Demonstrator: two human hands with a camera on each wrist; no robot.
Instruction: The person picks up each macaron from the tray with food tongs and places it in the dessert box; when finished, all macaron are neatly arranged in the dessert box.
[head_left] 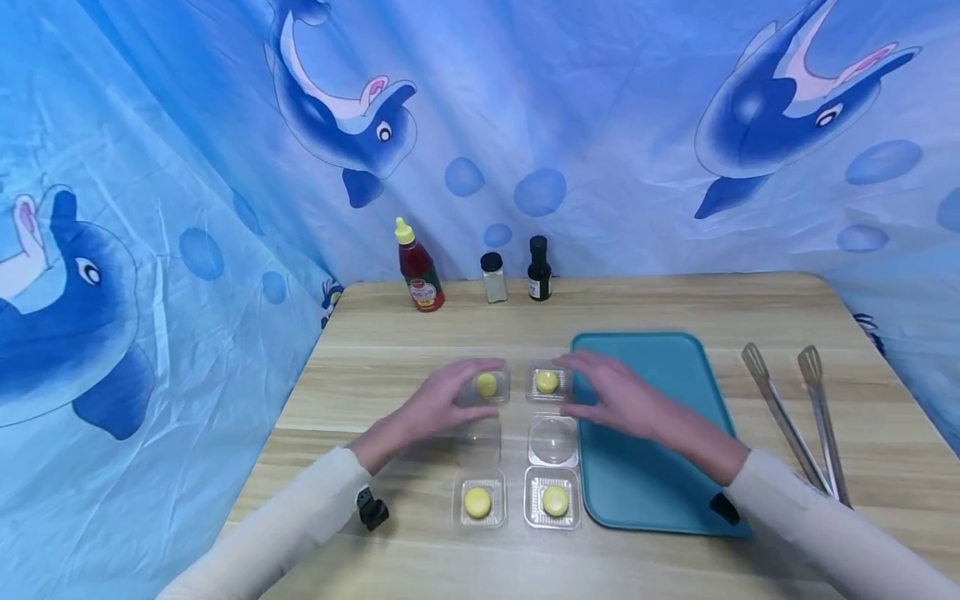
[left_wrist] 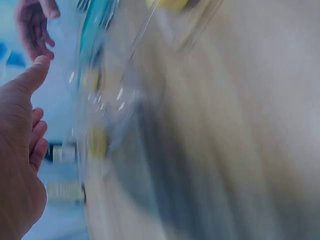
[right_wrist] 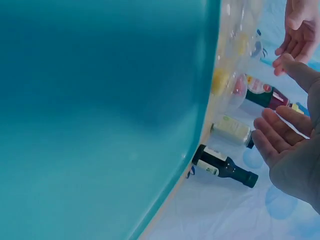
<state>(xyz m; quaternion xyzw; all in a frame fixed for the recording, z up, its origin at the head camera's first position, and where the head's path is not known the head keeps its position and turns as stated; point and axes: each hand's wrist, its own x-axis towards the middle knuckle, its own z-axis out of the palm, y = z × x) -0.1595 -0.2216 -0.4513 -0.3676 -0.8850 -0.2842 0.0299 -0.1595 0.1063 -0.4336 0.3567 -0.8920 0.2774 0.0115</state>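
Observation:
Clear plastic boxes, each holding a round yellow piece like a small cake, stand in two columns, lids folded out flat. My left hand (head_left: 450,396) hovers by the far-left box (head_left: 501,388), fingers and thumb apart and nothing between them. Over the far-right box (head_left: 534,393) and the tray's edge, my right hand (head_left: 611,396) holds nothing, its fingers extended toward the left hand. Closer in are the near-left box (head_left: 459,517) and near-right box (head_left: 531,515), each with a yellow cake (head_left: 555,501) inside. Both palms face each other in the right wrist view.
A teal tray (head_left: 645,492) lies right of the boxes, with metal tongs (head_left: 787,417) beyond it. At the back edge stand a red sauce bottle (head_left: 422,279), a black-capped shaker (head_left: 494,282) and a dark bottle (head_left: 538,275). A blue dolphin curtain (head_left: 600,125) hangs behind.

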